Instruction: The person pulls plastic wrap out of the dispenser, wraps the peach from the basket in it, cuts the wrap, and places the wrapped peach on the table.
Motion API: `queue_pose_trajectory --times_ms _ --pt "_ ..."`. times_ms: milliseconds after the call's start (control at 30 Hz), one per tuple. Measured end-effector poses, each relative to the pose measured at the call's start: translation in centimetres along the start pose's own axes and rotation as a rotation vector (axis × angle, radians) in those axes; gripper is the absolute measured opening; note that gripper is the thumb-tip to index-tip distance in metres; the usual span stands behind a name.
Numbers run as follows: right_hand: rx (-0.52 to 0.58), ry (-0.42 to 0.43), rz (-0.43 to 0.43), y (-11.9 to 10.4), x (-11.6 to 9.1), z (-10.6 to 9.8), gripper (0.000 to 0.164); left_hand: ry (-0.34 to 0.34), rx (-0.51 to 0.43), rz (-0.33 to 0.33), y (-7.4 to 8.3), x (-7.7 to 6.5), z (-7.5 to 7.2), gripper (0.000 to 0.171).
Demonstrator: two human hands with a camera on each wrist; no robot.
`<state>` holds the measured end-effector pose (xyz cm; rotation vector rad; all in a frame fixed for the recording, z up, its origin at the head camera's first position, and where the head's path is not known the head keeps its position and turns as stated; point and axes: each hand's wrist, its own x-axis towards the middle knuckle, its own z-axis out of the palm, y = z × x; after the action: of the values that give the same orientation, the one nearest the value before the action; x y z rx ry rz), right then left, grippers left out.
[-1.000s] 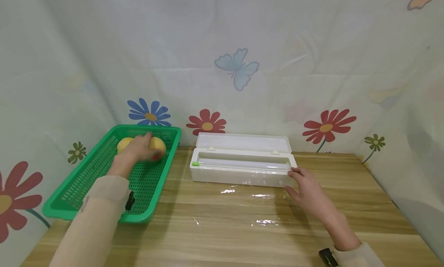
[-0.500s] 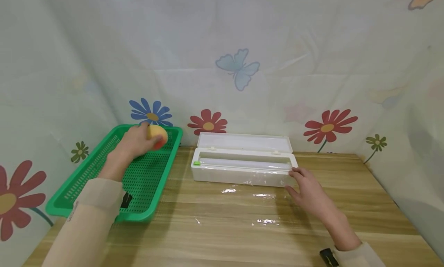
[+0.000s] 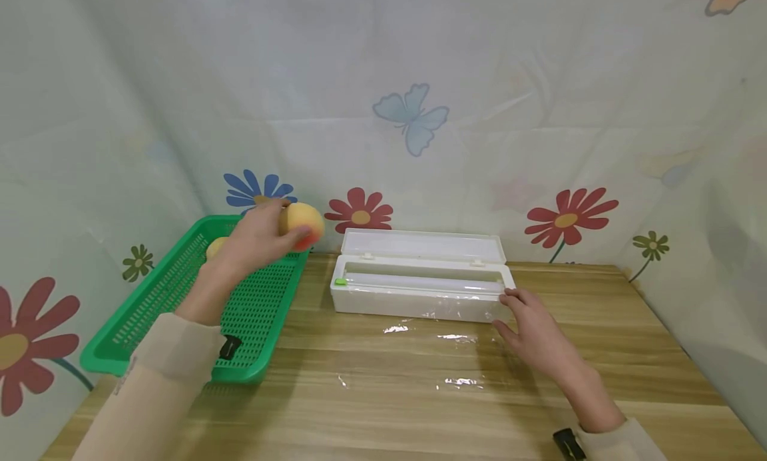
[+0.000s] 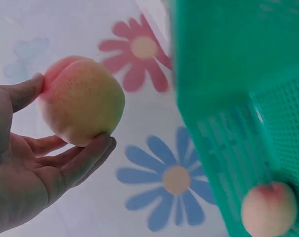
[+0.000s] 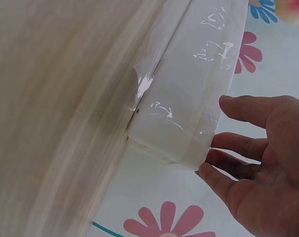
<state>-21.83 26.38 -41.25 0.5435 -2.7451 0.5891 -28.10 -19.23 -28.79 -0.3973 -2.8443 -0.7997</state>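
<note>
Peach (image 4: 82,101) pinched between thumb and fingers of left hand (image 4: 33,180)

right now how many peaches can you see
2: one peach is held in the left grip, the other peach lies in the basket. More could be hidden behind the left arm.

On the table (image 3: 419,394), a basket (image 3: 263,301) with one peach (image 4: 269,212) in it stands left of a box (image 3: 383,303) holding a roll (image 3: 419,283), both before a cloth (image 3: 539,81), another peach (image 3: 307,222) near the basket's far right corner.
</note>
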Motion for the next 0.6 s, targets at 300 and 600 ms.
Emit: queue_pose_trajectory --times_ms 300,600 --pt "0.000 0.001 -0.013 0.1 0.0 0.0 0.046 -0.054 -0.008 0.118 4.0 -1.4 1.4 0.067" --pt "0.014 -0.009 -0.013 0.2 0.0 0.0 0.046 -0.082 -0.020 0.183 6.4 -2.5 3.4 0.064"
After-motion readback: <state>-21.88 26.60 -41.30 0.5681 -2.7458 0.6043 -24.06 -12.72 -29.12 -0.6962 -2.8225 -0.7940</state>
